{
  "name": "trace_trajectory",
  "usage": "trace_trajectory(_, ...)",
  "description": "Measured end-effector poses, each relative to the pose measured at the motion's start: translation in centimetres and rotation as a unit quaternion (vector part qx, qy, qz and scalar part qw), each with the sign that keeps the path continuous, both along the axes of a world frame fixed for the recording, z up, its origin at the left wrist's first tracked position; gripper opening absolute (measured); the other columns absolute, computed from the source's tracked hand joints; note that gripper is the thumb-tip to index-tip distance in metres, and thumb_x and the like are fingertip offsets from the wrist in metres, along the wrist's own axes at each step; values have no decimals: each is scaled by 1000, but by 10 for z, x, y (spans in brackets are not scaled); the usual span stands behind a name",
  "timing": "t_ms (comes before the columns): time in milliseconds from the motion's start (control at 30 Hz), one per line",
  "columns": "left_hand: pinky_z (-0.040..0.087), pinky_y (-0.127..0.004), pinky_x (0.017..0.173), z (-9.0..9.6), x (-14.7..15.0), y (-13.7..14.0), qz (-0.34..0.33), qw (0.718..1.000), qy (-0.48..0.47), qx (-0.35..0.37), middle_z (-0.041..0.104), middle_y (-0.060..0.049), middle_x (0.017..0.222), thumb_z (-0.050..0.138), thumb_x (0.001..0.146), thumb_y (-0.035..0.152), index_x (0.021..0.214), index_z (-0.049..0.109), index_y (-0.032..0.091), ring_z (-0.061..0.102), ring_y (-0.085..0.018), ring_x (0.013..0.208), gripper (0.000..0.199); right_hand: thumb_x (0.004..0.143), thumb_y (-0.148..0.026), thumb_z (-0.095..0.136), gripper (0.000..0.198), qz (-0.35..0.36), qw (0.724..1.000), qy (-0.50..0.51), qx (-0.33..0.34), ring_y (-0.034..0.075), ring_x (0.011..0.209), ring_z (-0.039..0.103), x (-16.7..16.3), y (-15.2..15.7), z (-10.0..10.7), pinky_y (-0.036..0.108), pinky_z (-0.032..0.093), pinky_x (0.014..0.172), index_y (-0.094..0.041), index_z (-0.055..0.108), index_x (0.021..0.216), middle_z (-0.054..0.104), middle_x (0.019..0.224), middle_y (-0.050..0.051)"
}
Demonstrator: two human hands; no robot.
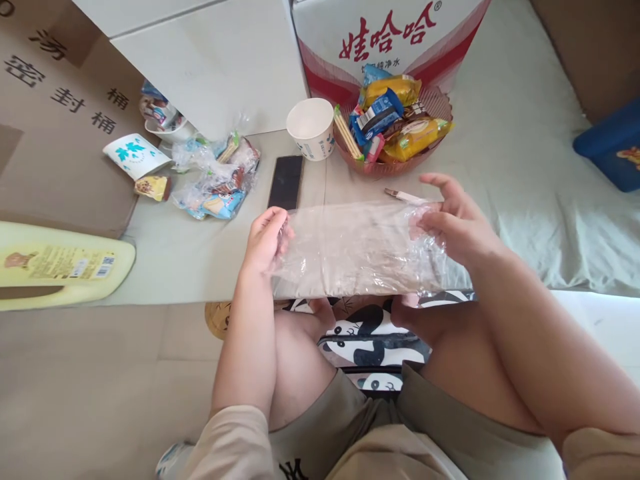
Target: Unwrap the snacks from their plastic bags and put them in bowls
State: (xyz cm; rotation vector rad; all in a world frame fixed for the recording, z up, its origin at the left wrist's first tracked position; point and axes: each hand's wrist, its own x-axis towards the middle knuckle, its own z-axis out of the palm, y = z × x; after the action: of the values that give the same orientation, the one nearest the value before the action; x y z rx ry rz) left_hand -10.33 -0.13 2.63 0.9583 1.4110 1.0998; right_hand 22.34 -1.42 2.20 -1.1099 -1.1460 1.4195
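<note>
A clear plastic bag (350, 247) is stretched flat between my two hands, just above the front edge of the cloth-covered surface. My left hand (267, 240) grips its left end, with the fingers curled in. At the other end, my right hand (453, 217) pinches the plastic between thumb and fingers, and one finger sticks out. Behind the bag lie a black phone (286, 182) and a small white and brown stick-like item (404, 196). A white paper cup (311, 130) stands beside a pink bowl (375, 167) heaped with wrapped snacks (395, 117).
Bagged snacks (220, 180) lie at left, near a tipped paper cup (136, 157) and a small yellow packet (153, 188). A yellow jug (65, 263) lies at the left edge. Cardboard boxes (75, 133) and a white-red carton (390, 40) stand behind. A blue container (610, 147) is at right.
</note>
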Motion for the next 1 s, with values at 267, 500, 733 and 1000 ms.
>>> trace_trajectory(267, 14, -17, 30, -5, 36, 11, -201, 972, -12, -121, 48, 7, 47, 76, 78, 41, 74, 58, 20, 33, -4, 31, 28, 73, -54, 81, 52, 93, 995, 27, -19, 23, 100, 72, -13, 1, -7, 36, 60, 81, -24, 70, 115, 75, 114, 8)
trace_trajectory(500, 26, -22, 33, -3, 44, 14, -123, 985, -113, -51, 51, 3, 52, 48, 85, 78, 100, 70, 25, 35, -8, 33, 60, 75, -35, 82, 24, 341, 937, 0, -82, 8, 46, 53, -61, -11, -10, 19, 43, 42, -21, 63, 75, 60, 55, -6)
trace_trajectory(733, 60, -34, 71, -6, 62, 4, -198, 972, -127, -10, 76, -11, 99, 68, 80, 71, 117, 68, 22, 75, -26, 97, 62, 82, -39, 76, 28, 103, 992, 10, -72, 8, 38, 47, -66, -7, -13, 19, 32, 35, -24, 54, 76, 60, 51, -5)
trace_trajectory(1000, 39, -19, 39, -18, 59, 2, -202, 974, -64, -83, 61, 6, 55, 70, 80, 31, 109, 64, 24, 55, -11, 42, 30, 73, -20, 69, 25, -46, 998, 40, -26, 6, 48, 49, -62, -4, -19, 24, 38, 42, -29, 69, 96, 71, 108, -2)
